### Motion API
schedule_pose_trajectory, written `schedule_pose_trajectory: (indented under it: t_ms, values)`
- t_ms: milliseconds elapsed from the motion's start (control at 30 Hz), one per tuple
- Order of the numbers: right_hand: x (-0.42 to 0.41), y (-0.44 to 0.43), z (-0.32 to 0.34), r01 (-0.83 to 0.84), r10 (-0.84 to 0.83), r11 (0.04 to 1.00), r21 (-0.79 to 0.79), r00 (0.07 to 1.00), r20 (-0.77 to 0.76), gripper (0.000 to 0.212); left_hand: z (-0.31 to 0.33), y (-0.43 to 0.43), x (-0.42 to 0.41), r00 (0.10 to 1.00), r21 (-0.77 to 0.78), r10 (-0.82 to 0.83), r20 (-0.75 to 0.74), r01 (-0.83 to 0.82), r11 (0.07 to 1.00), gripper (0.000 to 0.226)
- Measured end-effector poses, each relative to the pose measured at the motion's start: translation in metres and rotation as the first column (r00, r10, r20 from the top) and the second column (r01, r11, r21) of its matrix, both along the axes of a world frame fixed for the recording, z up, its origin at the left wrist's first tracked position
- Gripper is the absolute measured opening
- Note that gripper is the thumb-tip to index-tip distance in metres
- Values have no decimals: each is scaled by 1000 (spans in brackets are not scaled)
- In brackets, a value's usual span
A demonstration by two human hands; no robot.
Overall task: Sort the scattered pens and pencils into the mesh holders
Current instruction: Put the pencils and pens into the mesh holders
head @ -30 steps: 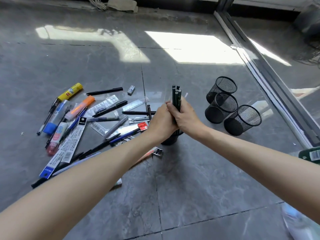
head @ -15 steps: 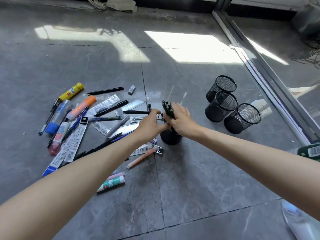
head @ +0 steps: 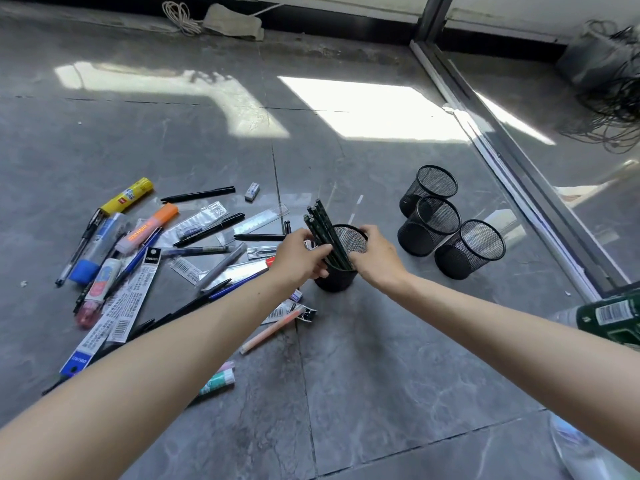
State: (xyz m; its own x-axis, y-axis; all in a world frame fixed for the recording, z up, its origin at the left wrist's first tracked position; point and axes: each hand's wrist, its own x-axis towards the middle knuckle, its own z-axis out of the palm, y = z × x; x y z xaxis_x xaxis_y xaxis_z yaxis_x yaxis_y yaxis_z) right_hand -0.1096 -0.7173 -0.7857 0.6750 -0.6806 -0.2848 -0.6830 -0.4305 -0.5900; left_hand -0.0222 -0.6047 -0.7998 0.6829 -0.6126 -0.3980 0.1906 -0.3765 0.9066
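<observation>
Head view: a second ago both grips held the pencils (head: 320,226) upright as one bundle, raised over the mesh holder (head: 341,280). Half a second ago the bundle was tipped and going down. Now it sits inside the holder, tips down, tops fanned out and leaning toward the far left over the rim. Judgement: the first batch is as good as placed and only the release is left.

Left grip (head: 299,256): fingers curled against the bundle just above the rim, so it looks to be holding the pencils. Right grip (head: 379,259): wrapped on the holder's right side, thumb along the rim, steadying it.

Holder is black wire mesh, round, open top, standing upright on the floor (head: 381,375) near the middle, just right of a tile seam. Pencils are dark green, thin, all one kind, roughly half a dozen; exact count is unclear.

Three empty holders (head: 429,230), same type, are clustered touching each other toward the floor's right edge by the door track, well apart from the one in use.

Most of the task remains. Pile on the left half of the floor is untouched:
- orange highlighter (head: 149,225)
- yellow tube (head: 128,195)
- black pen (head: 199,194)
- clear ruler (head: 263,218)
- small eraser (head: 252,191)
- pink pen (head: 270,332), lying nearest the holder
- packaged refills and blue pens overlapping each other
</observation>
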Motion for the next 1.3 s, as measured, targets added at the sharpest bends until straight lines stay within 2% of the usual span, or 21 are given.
schedule_pose_trajectory:
  t_ms: [67,100,167,300,400,467,567,633,700,767,833,900,1033,1167,1233,1300]
  values:
    - [-1,-4,-1,118,-133,963,241,990,45,57,-2,-5,1,996,-38,91,-6,-91,995,29]
    - [0,-5,0,171,-216,907,385,973,76,57,-4,-7,2,992,-59,124,-12,-125,990,31]
    - [3,-6,3,223,-351,801,555,926,135,52,-6,-9,4,992,-77,126,-14,-127,989,33]
    - [12,-2,1,238,-442,700,674,885,146,26,-10,-8,5,1000,-62,-1,6,1,998,37]
    - [20,6,-6,223,-408,637,738,910,77,19,-14,-2,4,997,-4,-63,36,64,998,38]
    - [26,9,-12,210,-340,646,734,940,30,22,-20,6,8,989,80,-80,124,71,994,34]
    - [27,15,-12,173,-181,742,648,982,-54,5,-28,26,23,896,348,-183,405,34,937,30]
    - [29,19,-12,134,-119,773,620,991,-65,13,-31,43,34,829,486,-258,497,-19,874,30]
    - [34,23,-13,98,-82,790,606,995,-53,20,-35,60,44,787,548,-298,541,-61,834,31]
    - [46,25,-20,48,-24,854,518,998,-52,20,-41,72,55,753,549,-301,585,-94,830,31]
    - [57,25,-25,-42,65,936,349,996,-56,17,-46,74,64,742,547,-310,594,-91,832,30]
    - [72,29,-30,-128,149,972,197,984,-94,13,-48,71,70,750,574,-338,569,-69,816,31]
    - [94,38,-43,-209,217,976,60,951,-218,37,-52,64,68,730,609,-360,580,-95,787,28]
    - [103,43,-53,-220,205,975,-17,933,-296,18,-59,69,62,635,564,-361,683,-145,813,16]
    - [104,46,-52,-277,227,951,-140,929,-292,16,-61,76,59,554,514,-352,754,-164,842,12]
    - [107,48,-52,-362,296,884,-295,923,-246,20,-62,84,58,491,495,-382,783,-120,860,15]
